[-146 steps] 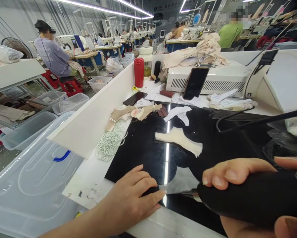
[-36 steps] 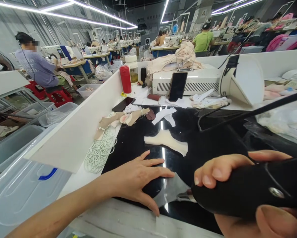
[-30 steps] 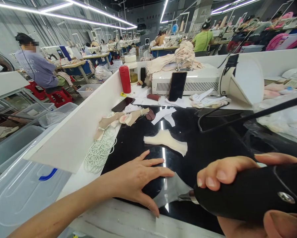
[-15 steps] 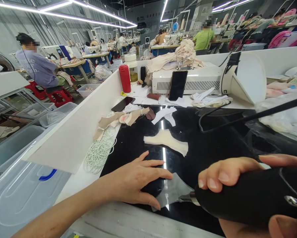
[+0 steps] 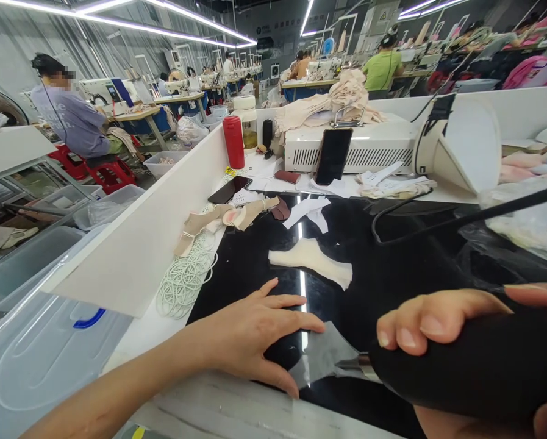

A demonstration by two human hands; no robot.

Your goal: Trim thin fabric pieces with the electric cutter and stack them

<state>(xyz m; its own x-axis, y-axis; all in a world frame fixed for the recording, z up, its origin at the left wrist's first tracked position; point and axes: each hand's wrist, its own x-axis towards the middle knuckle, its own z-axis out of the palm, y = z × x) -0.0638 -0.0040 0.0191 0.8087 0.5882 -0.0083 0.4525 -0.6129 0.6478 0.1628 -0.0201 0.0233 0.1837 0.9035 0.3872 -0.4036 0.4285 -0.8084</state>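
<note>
My left hand point(image 5: 250, 332) lies with its fingers spread over the shiny black work surface point(image 5: 405, 268). Its index fingertip and thumb press on a thin grey, see-through piece of fabric point(image 5: 325, 350). My right hand point(image 5: 431, 320) is wrapped round a thick black hand tool point(image 5: 465, 369), whose exact kind I cannot make out. The tool's flat metal tip point(image 5: 353, 364) points left and meets the right edge of the grey fabric. Farther back, a cream cut fabric piece point(image 5: 307, 259) lies by itself on the black surface.
Pale green cord point(image 5: 186, 280) and beige scraps point(image 5: 209, 219) lie along the left white wall. Behind are white pieces point(image 5: 307, 210), a leaning phone point(image 5: 333, 155), a red bottle point(image 5: 233, 141) and a white vented box point(image 5: 374, 152). A black cable point(image 5: 465, 222) crosses at right.
The view has shifted slightly, moving everything a little to the right. My left hand stays on the grey fabric, and the tool's tip remains at the fabric's right edge.
</note>
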